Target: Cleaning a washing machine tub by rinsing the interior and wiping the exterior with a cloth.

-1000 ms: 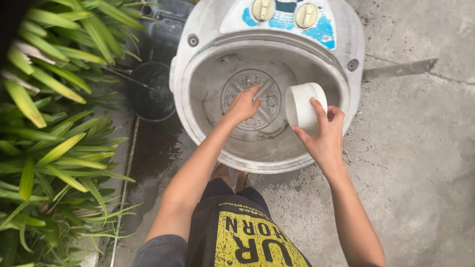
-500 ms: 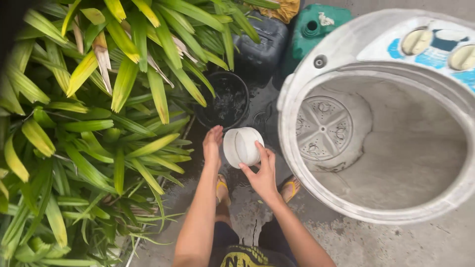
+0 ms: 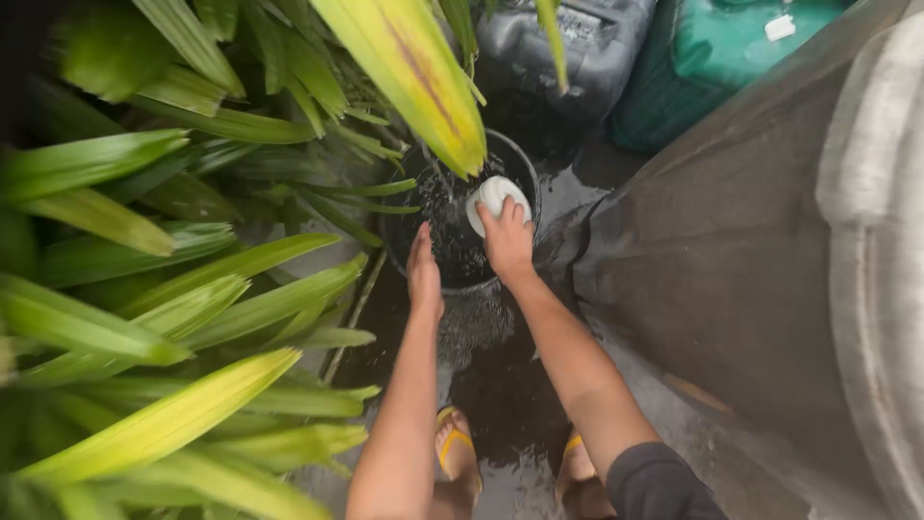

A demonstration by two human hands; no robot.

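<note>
My right hand grips a small white plastic cup and holds it down inside a black bucket of water. My left hand hovers flat at the bucket's near rim, fingers together and straight, holding nothing. The bucket stands on wet ground between the plants and a washing machine.
Long green and yellow leaves crowd the left and top. The grey side of the washing machine fills the right. A dark jerrycan and a green one stand behind the bucket. My sandalled feet are on wet concrete.
I have bent down and forward. My right hand carried the white cup from in front of me into the black bucket. My left hand followed to the bucket's rim.
</note>
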